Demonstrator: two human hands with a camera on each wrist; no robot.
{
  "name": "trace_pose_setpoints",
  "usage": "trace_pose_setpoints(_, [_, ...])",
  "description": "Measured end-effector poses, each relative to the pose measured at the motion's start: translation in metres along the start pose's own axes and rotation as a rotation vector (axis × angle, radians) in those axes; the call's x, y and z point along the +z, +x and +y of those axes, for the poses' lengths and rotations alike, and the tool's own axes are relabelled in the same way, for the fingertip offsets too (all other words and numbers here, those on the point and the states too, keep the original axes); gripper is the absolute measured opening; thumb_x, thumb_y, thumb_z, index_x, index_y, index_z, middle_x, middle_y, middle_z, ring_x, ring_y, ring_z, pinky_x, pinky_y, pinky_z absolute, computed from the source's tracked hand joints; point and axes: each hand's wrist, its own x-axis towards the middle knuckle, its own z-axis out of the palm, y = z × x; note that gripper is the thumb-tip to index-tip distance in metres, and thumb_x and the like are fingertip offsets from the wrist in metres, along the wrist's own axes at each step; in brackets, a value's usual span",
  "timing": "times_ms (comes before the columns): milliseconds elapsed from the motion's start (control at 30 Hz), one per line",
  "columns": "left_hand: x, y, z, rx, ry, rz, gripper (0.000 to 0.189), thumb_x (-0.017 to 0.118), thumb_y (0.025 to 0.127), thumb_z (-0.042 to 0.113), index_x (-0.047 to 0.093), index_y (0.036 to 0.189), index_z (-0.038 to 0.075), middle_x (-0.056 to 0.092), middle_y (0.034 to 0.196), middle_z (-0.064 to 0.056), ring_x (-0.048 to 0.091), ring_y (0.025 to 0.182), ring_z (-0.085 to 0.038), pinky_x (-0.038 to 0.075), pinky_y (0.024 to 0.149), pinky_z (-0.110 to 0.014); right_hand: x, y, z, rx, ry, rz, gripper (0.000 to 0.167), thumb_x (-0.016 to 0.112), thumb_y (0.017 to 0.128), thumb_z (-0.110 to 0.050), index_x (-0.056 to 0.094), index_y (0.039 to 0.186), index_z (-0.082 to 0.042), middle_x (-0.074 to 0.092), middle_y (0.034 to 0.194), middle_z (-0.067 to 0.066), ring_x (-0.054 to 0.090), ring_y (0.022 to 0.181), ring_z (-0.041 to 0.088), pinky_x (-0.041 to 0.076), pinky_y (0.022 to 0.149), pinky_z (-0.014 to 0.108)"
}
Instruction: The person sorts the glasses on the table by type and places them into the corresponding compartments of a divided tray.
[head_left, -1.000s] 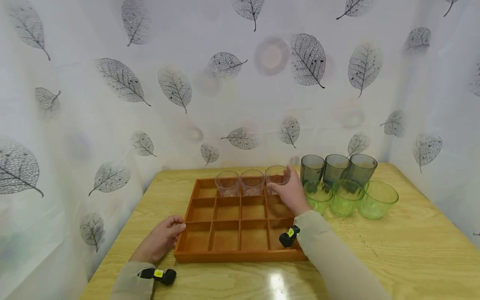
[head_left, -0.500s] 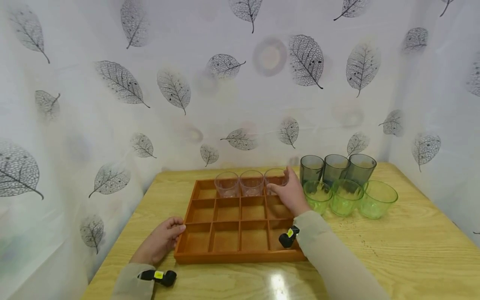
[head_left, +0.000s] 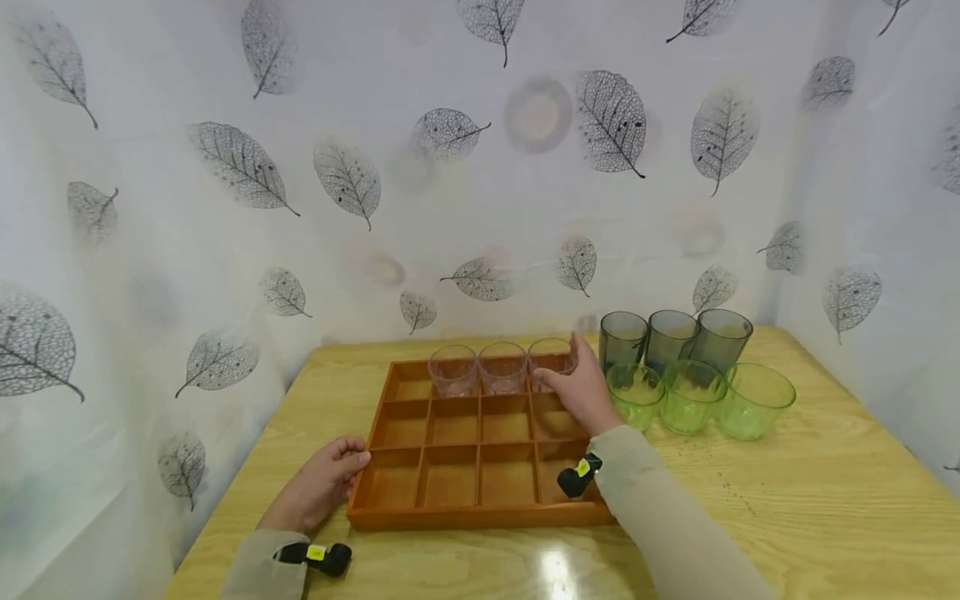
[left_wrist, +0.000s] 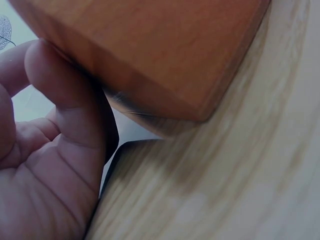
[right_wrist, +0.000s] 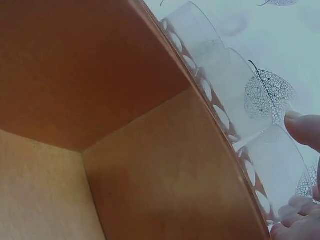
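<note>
Nearest are the sleeves, each with a small black camera at the wrist, above a pale wooden tabletop. The left hand touches the outer left side of a divided wooden tray, fingers bent; whether it grips, I cannot tell. The right sleeve covers part of the tray's right side. Farther in, the right hand grasps a clear glass at the back row's rightmost compartment. Just right of that hand stand three green glasses, with three grey tumblers behind them. Two other clear glasses stand left of the held one, in the same row. A leaf-print curtain hangs behind. The held glass is upright, mouth up, axis vertical; the tray's long axis runs left to right.
</note>
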Motion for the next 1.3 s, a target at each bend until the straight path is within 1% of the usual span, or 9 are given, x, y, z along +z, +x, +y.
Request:
trace_pose_setpoints(300, [-0.002, 0.001, -0.001, 0.011, 0.007, -0.009, 0.016, 0.056, 0.106, 0.02, 0.046, 0.111, 0.008, 0.045, 0.082, 0.001, 0.045, 0.067, -0.012, 0.043, 0.061, -0.026, -0.002, -0.002, -0.007, -0.023, -0.015, -0.008, 0.104, 0.077, 0.091, -0.038, 0.005, 0.163, -0.018, 0.011, 0.168, 0.009, 0.019, 0.15, 0.036, 0.025, 0.115, 0.057])
trace_pose_setpoints(433, [-0.001, 0.002, 0.001, 0.005, 0.009, -0.01, 0.016, 0.056, 0.106, 0.02, 0.046, 0.111, 0.008, 0.044, 0.083, 0.001, 0.045, 0.067, -0.012, 0.043, 0.061, -0.026, -0.007, -0.007, -0.013, -0.038, -0.028, -0.002, 0.105, 0.075, 0.09, -0.047, 0.007, 0.164, -0.018, 0.011, 0.168, 0.007, 0.017, 0.151, 0.036, 0.024, 0.115, 0.06])
trace_pose_setpoints(600, [0.0, 0.001, 0.002, 0.0, 0.004, -0.008, 0.017, 0.057, 0.105, 0.021, 0.046, 0.112, 0.009, 0.045, 0.084, 0.001, 0.044, 0.067, -0.011, 0.043, 0.06, -0.026, -0.016, -0.014, -0.024, -0.05, -0.001, 0.01, 0.106, 0.074, 0.087, -0.056, 0.01, 0.163, -0.02, 0.012, 0.168, 0.002, 0.014, 0.152, 0.031, 0.021, 0.117, 0.058])
trace_pose_setpoints(767, [-0.001, 0.001, 0.001, 0.005, 0.004, -0.01, 0.016, 0.057, 0.105, 0.02, 0.046, 0.111, 0.009, 0.045, 0.084, 0.001, 0.044, 0.066, -0.011, 0.043, 0.06, -0.025, -0.027, -0.019, -0.03, -0.075, 0.047, 0.0, 0.108, 0.075, 0.086, -0.057, 0.008, 0.163, -0.024, 0.014, 0.167, -0.004, 0.012, 0.153, 0.022, 0.018, 0.119, 0.052])
trace_pose_setpoints(933, [-0.002, 0.0, 0.0, 0.007, 0.009, -0.01, 0.015, 0.056, 0.106, 0.02, 0.046, 0.11, 0.009, 0.045, 0.083, 0.0, 0.044, 0.066, -0.011, 0.044, 0.059, -0.025, -0.04, -0.022, -0.037, -0.106, 0.089, -0.02, 0.108, 0.077, 0.086, -0.053, 0.006, 0.163, -0.024, 0.017, 0.166, -0.003, 0.014, 0.152, 0.02, 0.016, 0.12, 0.047])
trace_pose_setpoints(1000, [-0.002, 0.0, 0.0, 0.006, 0.011, -0.006, 0.015, 0.056, 0.106, 0.02, 0.046, 0.11, 0.009, 0.044, 0.084, 0.0, 0.044, 0.066, -0.011, 0.044, 0.059, -0.025, -0.046, -0.024, -0.04, -0.117, 0.087, -0.033, 0.108, 0.077, 0.087, -0.052, 0.006, 0.163, -0.024, 0.017, 0.166, -0.003, 0.014, 0.152, 0.019, 0.016, 0.12, 0.045])
trace_pose_setpoints(1100, [-0.003, 0.0, 0.0, 0.002, 0.009, 0.0, 0.016, 0.056, 0.106, 0.02, 0.046, 0.111, 0.009, 0.044, 0.084, 0.0, 0.044, 0.066, -0.011, 0.043, 0.059, -0.026, -0.057, -0.028, -0.047, -0.133, 0.068, -0.053, 0.106, 0.075, 0.088, -0.053, 0.005, 0.163, -0.025, 0.017, 0.167, -0.002, 0.015, 0.152, 0.02, 0.018, 0.12, 0.048])
trace_pose_setpoints(1200, [-0.003, 0.001, 0.001, -0.001, 0.006, -0.001, 0.017, 0.057, 0.105, 0.021, 0.046, 0.111, 0.009, 0.044, 0.085, 0.0, 0.043, 0.067, -0.012, 0.043, 0.06, -0.026, -0.069, -0.032, -0.053, -0.154, 0.049, -0.061, 0.105, 0.074, 0.089, -0.051, 0.004, 0.163, -0.026, 0.016, 0.167, -0.001, 0.015, 0.152, 0.023, 0.019, 0.119, 0.05])
trace_pose_setpoints(1300, [-0.003, 0.001, 0.0, 0.003, 0.005, -0.009, 0.017, 0.057, 0.105, 0.021, 0.046, 0.111, 0.009, 0.044, 0.084, 0.001, 0.044, 0.067, -0.012, 0.043, 0.06, -0.026, -0.082, -0.037, -0.057, -0.168, 0.038, -0.062, 0.105, 0.074, 0.09, -0.049, 0.003, 0.163, -0.025, 0.016, 0.167, -0.001, 0.016, 0.152, 0.023, 0.018, 0.12, 0.049])
